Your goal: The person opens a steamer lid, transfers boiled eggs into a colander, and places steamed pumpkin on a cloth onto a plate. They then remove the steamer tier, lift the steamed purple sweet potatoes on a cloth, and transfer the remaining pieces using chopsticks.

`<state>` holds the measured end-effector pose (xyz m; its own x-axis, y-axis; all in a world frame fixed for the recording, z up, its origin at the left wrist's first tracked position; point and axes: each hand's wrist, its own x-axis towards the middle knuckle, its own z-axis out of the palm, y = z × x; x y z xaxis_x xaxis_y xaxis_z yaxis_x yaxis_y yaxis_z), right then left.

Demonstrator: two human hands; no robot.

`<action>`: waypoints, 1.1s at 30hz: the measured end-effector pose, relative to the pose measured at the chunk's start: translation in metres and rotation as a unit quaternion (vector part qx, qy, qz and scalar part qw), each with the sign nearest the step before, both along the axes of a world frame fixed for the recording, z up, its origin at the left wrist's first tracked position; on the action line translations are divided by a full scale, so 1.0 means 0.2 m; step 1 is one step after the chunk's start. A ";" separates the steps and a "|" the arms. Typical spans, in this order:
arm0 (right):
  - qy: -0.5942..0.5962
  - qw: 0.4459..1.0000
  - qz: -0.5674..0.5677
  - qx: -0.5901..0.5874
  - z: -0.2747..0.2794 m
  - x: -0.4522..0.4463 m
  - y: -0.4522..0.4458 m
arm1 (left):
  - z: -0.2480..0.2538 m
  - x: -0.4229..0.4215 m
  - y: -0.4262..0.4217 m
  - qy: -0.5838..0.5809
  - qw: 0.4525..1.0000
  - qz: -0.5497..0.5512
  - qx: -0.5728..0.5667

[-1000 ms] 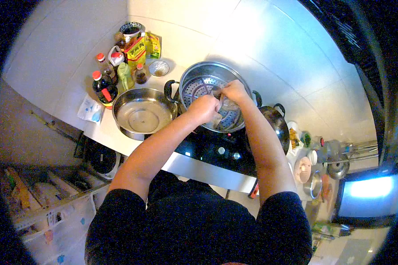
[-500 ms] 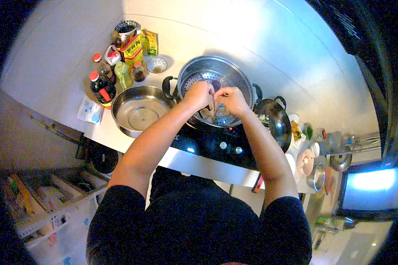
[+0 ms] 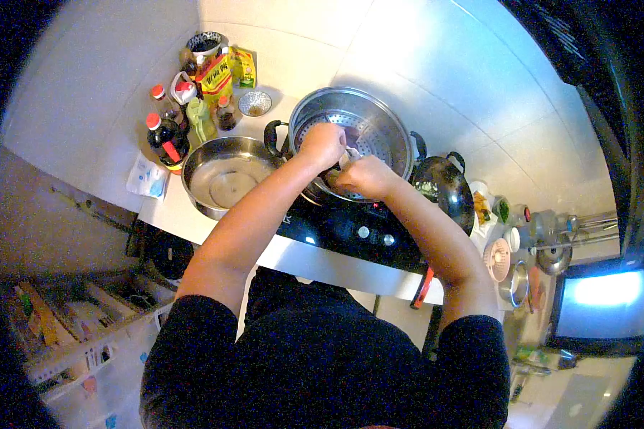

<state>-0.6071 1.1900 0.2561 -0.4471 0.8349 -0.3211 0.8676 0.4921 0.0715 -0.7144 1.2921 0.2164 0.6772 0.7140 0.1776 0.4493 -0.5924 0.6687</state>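
Note:
A steel steamer pot (image 3: 401, 129) with black handles and a perforated inner tray stands at the back of the black cooktop (image 3: 336, 232). Over its near part my left hand (image 3: 325, 145) is closed, fingers curled round something small and pale. Just beside it, slightly lower and to the right, my right hand (image 3: 365, 177) is closed too, its fingertips at the same small pale item. Fingers cover most of that item, so I cannot make out what it is. Something dark and purplish shows in the pot just behind my hands.
Left of the pot sits a wide steel pan (image 3: 229, 182). Behind it are sauce bottles (image 3: 166, 139), a yellow packet (image 3: 215, 77) and a small bowl (image 3: 255, 104). A dark wok (image 3: 447, 193), a pink strainer (image 3: 496, 259) and a steel bowl (image 3: 515, 283) are at the right.
My right hand has moved down and toward my left hand, and its fingers have curled in. My left hand has shifted slightly up over the pot.

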 end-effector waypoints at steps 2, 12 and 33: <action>0.051 0.999 -0.015 -0.003 0.00 0.01 0.00 | 0.00 0.00 0.01 -0.002 1.000 -0.002 0.001; 0.394 0.867 -0.264 0.156 0.03 0.21 -0.16 | 0.22 0.08 0.09 0.017 0.998 -0.013 0.052; 0.387 0.692 -0.490 0.361 0.10 1.20 -2.06 | 0.44 1.48 -1.58 0.059 0.950 -0.267 0.150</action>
<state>-0.3662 0.7788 0.2771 0.6438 0.6766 0.3574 0.6755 -0.2831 -0.6808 -0.4184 0.9762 0.3047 0.9565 0.1920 0.2194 0.0919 -0.9126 0.3983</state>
